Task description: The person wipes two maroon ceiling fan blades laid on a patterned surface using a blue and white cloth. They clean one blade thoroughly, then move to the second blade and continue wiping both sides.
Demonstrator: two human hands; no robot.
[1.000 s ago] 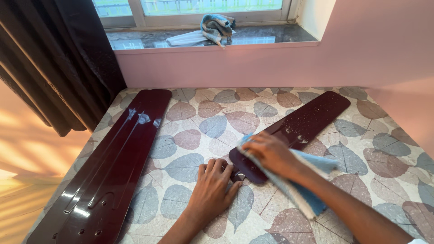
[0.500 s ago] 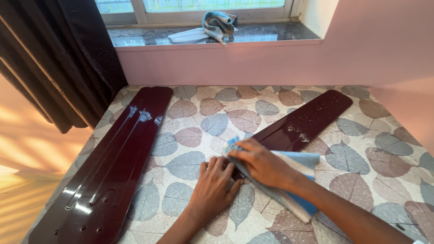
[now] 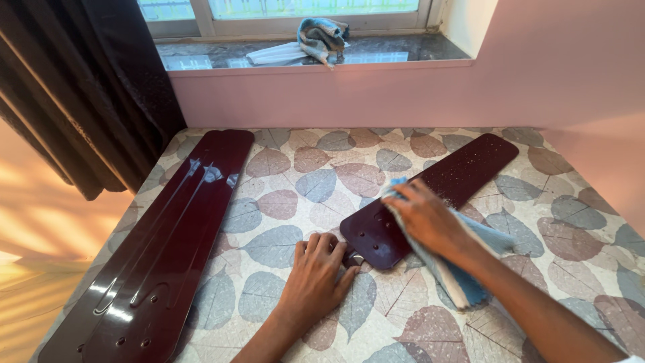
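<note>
Stacked dark maroon fan blades (image 3: 158,245): flat on left part of table, glossy, narrow ends with mounting holes nearest camera. Table surface (image 3: 295,188): leaf-pattern covering, grey and brown leaves. Dark curtain (image 3: 80,87): hangs at left, beside table's far left corner. Window sill (image 3: 403,50): dark polished stone, above pink wall (image 3: 551,74). On sill: crumpled blue-grey cloth (image 3: 322,33), touching white flat object (image 3: 272,54) to its left.

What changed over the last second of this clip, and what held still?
The right hand with the blue cloth slid down to the blade's near end, then back up the dark red fan blade. The left hand stayed pressed at the blade's near end; the stacked blades at left did not move.
</note>
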